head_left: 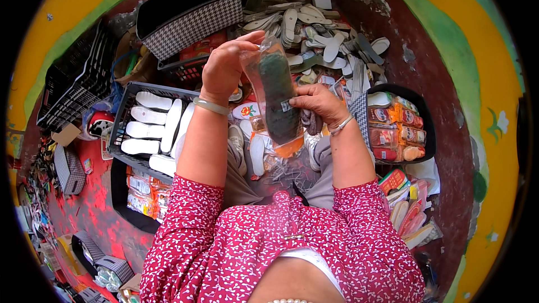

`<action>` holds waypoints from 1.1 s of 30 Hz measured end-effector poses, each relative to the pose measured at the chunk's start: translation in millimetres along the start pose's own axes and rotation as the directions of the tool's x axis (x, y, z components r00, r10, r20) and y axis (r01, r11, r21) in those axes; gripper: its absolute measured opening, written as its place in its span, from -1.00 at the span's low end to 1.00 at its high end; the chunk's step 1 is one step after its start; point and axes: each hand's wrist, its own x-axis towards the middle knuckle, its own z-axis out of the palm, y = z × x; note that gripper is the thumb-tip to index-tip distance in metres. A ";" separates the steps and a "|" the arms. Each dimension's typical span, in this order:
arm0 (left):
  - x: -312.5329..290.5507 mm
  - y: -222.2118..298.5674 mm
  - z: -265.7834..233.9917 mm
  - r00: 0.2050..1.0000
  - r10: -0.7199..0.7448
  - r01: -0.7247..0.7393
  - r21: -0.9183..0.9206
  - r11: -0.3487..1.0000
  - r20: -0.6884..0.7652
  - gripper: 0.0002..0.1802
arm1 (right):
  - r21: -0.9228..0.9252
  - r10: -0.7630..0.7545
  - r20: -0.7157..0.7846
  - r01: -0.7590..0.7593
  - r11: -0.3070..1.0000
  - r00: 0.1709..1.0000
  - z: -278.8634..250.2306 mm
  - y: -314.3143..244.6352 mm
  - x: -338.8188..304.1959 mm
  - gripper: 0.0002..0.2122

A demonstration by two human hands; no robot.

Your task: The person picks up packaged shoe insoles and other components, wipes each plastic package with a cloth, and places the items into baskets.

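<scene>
A clear plastic bag (251,72) with a pair of dark green insoles (276,92) inside stands upright in front of my chest. Its lower end is orange, and a small white label sits near the middle. My left hand (227,63) holds the bag's upper left corner, its fingers bent over the top edge and partly hidden by the plastic. On the other side, my right hand (323,105) grips the bag's right edge, thumb across the front and fingers behind. Below the bag lie a white insole (257,156) and a white insole with a red flower (245,111).
To the left, a grey plastic crate (124,129) holds several white insoles. A houndstooth box (193,25) stands behind it. Loose insoles (331,47) form a heap at the back. On the right is a basket (359,118) of packaged insoles, with more packages (412,207) nearer me.
</scene>
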 end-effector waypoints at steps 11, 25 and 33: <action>1.7 -31.1 11.3 0.899 -0.342 0.343 -0.045 0.938 -0.274 -0.56 | -0.054 -0.260 -0.215 0.255 0.966 0.941 -6.9 11.1 8.8 -0.75; 1.3 -56.7 36.8 0.868 -0.385 0.436 0.111 0.893 -0.313 -0.56 | 0.313 -0.082 -0.657 0.369 0.875 0.750 -81.0 -7.2 -103.3 -0.77; -2.2 -61.0 33.1 0.822 -0.472 0.539 0.169 0.825 -0.319 -0.62 | 0.377 0.255 -0.899 0.333 0.864 0.355 -287.3 127.2 -219.6 -0.75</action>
